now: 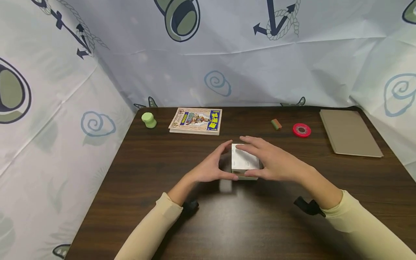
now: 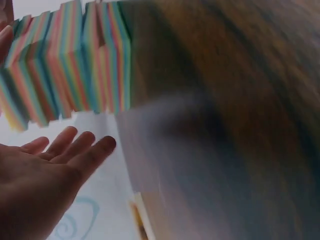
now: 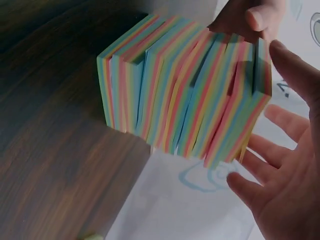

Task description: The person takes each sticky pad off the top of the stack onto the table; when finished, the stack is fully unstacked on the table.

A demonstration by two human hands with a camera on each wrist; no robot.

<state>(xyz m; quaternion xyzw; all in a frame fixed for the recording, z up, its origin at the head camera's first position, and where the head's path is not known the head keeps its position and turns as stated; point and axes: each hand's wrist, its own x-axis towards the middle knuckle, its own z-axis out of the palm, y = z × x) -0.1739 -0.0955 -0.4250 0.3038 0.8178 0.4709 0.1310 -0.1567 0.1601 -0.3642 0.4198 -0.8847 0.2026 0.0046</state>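
Observation:
A tall stack of multicoloured sticky note pads [image 3: 185,95] stands on the table, its layers slightly uneven. From above, the stack shows a white top [image 1: 244,159]. My left hand [image 1: 212,166] is at its left side, fingers spread and thumb towards the front edge. In the left wrist view, the fingers of the left hand [image 2: 55,170] are straight and apart from the stack. My right hand [image 1: 276,160] reaches over the right side with loosely extended fingers. The right wrist view shows the right thumb [image 3: 295,70] close to the top pads, fingers beyond them.
Behind the hands lie a comic-style book [image 1: 195,121] and a pale green knobbed object [image 1: 148,120]. To the right are a small green-and-orange block [image 1: 276,124], a red round object [image 1: 302,130] and a flat grey-brown board [image 1: 351,133]. Printed cloth [image 1: 214,50] encloses the table.

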